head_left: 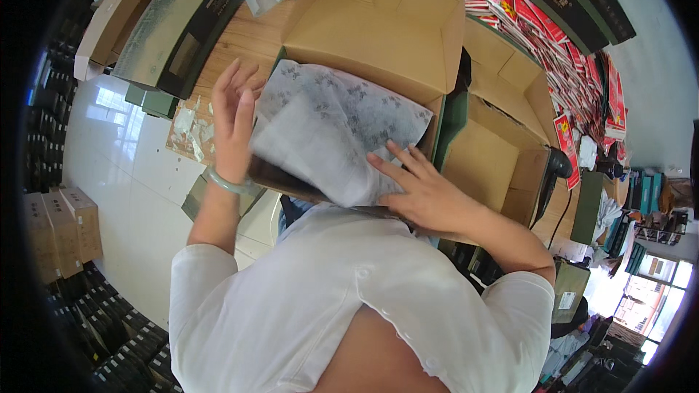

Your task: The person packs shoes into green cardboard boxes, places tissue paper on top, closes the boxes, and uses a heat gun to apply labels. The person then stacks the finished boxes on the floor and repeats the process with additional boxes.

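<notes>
In front of me an open cardboard box (375, 18) has its lid tipped back, showing the brown inside. White tissue paper (320, 127) with a grey leaf print is folded over whatever lies in the box, which is hidden. My right hand (422, 193) rests on the near right part of the paper, fingers spread. At the box's left edge my left hand (234, 120) is raised with its fingers apart and slightly bent, holding nothing. A pale green bangle (226, 180) circles that wrist.
A second open box (484, 167) stands at the right. Beyond it lie many red printed packets (524, 22) in a heap. Closed dark green boxes (178, 33) sit on the wooden table (251, 36) at the left. Cartons (62, 233) and stacked dark boxes (109, 327) stand on the floor.
</notes>
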Demonstrator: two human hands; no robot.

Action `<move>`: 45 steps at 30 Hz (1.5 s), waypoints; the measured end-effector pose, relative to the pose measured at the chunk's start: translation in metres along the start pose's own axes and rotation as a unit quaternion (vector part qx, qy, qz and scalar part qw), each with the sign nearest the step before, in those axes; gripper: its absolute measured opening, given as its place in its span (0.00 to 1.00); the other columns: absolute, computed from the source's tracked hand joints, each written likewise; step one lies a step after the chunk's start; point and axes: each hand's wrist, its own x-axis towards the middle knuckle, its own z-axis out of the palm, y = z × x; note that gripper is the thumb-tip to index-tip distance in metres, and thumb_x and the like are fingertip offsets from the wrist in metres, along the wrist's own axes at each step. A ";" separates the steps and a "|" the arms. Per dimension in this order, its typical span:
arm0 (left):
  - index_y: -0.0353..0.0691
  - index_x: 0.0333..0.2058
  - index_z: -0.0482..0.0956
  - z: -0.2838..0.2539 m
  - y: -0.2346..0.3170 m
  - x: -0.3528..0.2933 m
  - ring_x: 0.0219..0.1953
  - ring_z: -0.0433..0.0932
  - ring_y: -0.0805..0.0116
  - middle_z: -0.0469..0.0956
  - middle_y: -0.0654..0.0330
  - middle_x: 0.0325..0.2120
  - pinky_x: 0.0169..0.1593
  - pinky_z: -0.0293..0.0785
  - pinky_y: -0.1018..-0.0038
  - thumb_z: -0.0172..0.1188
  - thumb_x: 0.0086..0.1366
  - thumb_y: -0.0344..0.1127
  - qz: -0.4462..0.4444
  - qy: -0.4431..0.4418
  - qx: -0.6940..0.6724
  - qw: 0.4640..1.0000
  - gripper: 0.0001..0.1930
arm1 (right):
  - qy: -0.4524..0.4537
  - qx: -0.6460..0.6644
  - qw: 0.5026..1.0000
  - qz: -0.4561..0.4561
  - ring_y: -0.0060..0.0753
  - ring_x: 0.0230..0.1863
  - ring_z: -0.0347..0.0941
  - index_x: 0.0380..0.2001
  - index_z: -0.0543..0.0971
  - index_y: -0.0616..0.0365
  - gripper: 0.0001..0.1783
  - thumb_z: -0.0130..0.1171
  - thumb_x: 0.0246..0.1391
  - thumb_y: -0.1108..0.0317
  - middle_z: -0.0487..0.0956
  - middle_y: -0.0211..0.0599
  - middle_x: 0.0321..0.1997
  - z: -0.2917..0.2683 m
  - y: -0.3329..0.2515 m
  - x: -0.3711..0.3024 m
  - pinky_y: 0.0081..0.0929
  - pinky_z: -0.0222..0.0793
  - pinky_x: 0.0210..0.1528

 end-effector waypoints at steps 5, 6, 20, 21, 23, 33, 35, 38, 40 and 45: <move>0.35 0.57 0.69 -0.017 0.013 0.013 0.53 0.74 0.65 0.75 0.53 0.52 0.58 0.66 0.69 0.46 0.74 0.41 -0.106 -0.223 0.110 0.963 0.20 | 0.194 0.225 0.947 0.120 0.58 0.65 0.60 0.46 0.75 0.56 0.26 0.73 0.43 0.66 0.56 0.55 0.68 0.014 -0.009 -0.017 0.42 0.64 0.61; 0.36 0.55 0.71 -0.017 0.017 0.009 0.51 0.75 0.65 0.76 0.54 0.50 0.58 0.67 0.69 0.47 0.73 0.41 -0.130 -0.267 0.137 0.945 0.19 | 0.249 0.251 0.922 0.156 0.57 0.63 0.62 0.47 0.75 0.57 0.28 0.74 0.42 0.65 0.55 0.55 0.69 0.017 -0.011 -0.016 0.44 0.64 0.61; 0.43 0.38 0.83 -0.027 0.038 -0.062 0.45 0.74 0.55 0.79 0.55 0.36 0.58 0.63 0.61 0.53 0.67 0.49 0.098 -0.366 0.485 0.789 0.17 | -0.098 0.243 0.953 0.150 0.53 0.59 0.67 0.63 0.65 0.61 0.37 0.46 0.63 0.41 0.73 0.51 0.56 0.049 -0.027 0.000 0.40 0.61 0.61; 0.43 0.38 0.83 -0.019 0.039 -0.063 0.44 0.74 0.54 0.80 0.55 0.36 0.58 0.63 0.61 0.52 0.68 0.49 0.124 -0.371 0.448 0.804 0.18 | -0.106 0.243 0.951 0.156 0.54 0.59 0.67 0.63 0.65 0.62 0.37 0.44 0.64 0.42 0.73 0.53 0.57 0.047 -0.030 0.003 0.41 0.62 0.61; 0.43 0.40 0.83 -0.002 0.045 -0.061 0.43 0.75 0.53 0.80 0.55 0.35 0.58 0.63 0.62 0.49 0.69 0.50 0.174 -0.383 0.371 0.828 0.19 | -0.115 0.244 0.948 0.170 0.56 0.58 0.68 0.63 0.64 0.63 0.37 0.41 0.65 0.42 0.72 0.55 0.57 0.047 -0.034 0.008 0.41 0.63 0.61; 0.42 0.47 0.79 -0.015 -0.002 -0.033 0.42 0.78 0.46 0.80 0.48 0.37 0.45 0.73 0.57 0.42 0.68 0.64 -0.188 -0.638 0.371 0.647 0.31 | -0.163 0.342 0.893 0.244 0.61 0.47 0.75 0.50 0.73 0.70 0.43 0.33 0.64 0.34 0.78 0.62 0.43 0.070 -0.014 0.034 0.46 0.70 0.50; 0.42 0.46 0.80 -0.010 0.002 -0.026 0.42 0.78 0.46 0.80 0.47 0.37 0.46 0.73 0.57 0.43 0.67 0.66 -0.188 -0.641 0.387 0.636 0.32 | -0.141 0.320 0.904 0.245 0.61 0.46 0.75 0.48 0.74 0.69 0.43 0.34 0.64 0.33 0.79 0.62 0.42 0.069 -0.014 0.030 0.46 0.70 0.49; 0.41 0.48 0.79 -0.011 0.020 -0.017 0.43 0.78 0.45 0.80 0.45 0.38 0.47 0.73 0.59 0.45 0.65 0.67 -0.171 -0.656 0.457 0.576 0.34 | -0.080 0.239 0.938 0.239 0.61 0.45 0.76 0.47 0.76 0.68 0.43 0.34 0.63 0.33 0.79 0.61 0.43 0.070 -0.023 0.006 0.45 0.70 0.50; 0.41 0.48 0.78 -0.015 0.011 -0.022 0.44 0.77 0.45 0.80 0.45 0.39 0.47 0.73 0.59 0.45 0.64 0.68 -0.181 -0.656 0.432 0.592 0.35 | -0.075 0.233 0.937 0.247 0.61 0.45 0.76 0.47 0.77 0.68 0.43 0.34 0.63 0.33 0.79 0.61 0.44 0.065 -0.024 -0.003 0.45 0.70 0.50; 0.38 0.48 0.78 -0.006 -0.017 -0.022 0.45 0.77 0.45 0.80 0.45 0.39 0.49 0.73 0.59 0.48 0.62 0.70 -0.202 -0.705 0.401 0.549 0.38 | -0.230 0.285 0.879 0.306 0.59 0.45 0.76 0.45 0.79 0.65 0.42 0.35 0.63 0.33 0.79 0.58 0.44 0.075 -0.008 0.011 0.45 0.72 0.50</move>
